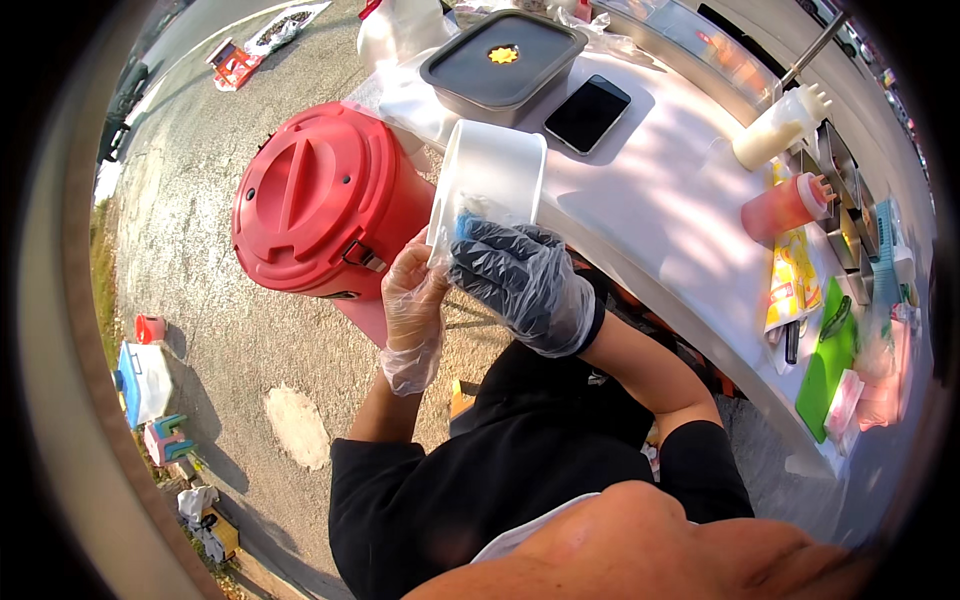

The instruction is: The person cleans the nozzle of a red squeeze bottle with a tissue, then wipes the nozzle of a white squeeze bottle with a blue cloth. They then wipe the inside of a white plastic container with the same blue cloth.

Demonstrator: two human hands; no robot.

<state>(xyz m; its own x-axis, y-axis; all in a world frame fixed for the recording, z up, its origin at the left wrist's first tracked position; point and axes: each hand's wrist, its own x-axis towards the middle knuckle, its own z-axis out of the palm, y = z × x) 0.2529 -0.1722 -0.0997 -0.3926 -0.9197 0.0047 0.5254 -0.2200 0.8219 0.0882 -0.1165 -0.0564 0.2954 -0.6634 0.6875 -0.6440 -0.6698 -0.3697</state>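
Observation:
In front of the body, a white plastic tub (pixel 499 161) is tilted, with its open side towards me. My left hand (pixel 416 289), in a clear disposable glove, pinches the tub's lower left rim. My right hand (pixel 517 277) wears a dark glove under a clear one; its fingers reach into the tub's mouth and touch something whitish and blue there. The fingertips and exact contents are partly hidden. Just left of the tub stands a red lidded barrel (pixel 307 199) with metal latches. Behind the tub, a lidded rectangular container (pixel 502 60) and a black smartphone (pixel 587 114) rest on the white table.
The table edge (pixel 675 322) curves along my right side. Farther right are squeeze bottles of cream (pixel 776 131) and red sauce (pixel 784 206), metal containers (pixel 844 195), a yellow packet (pixel 793 285) and a green cutting board (pixel 825 367). A blue-lidded box (pixel 146 382) stands on the ground at left.

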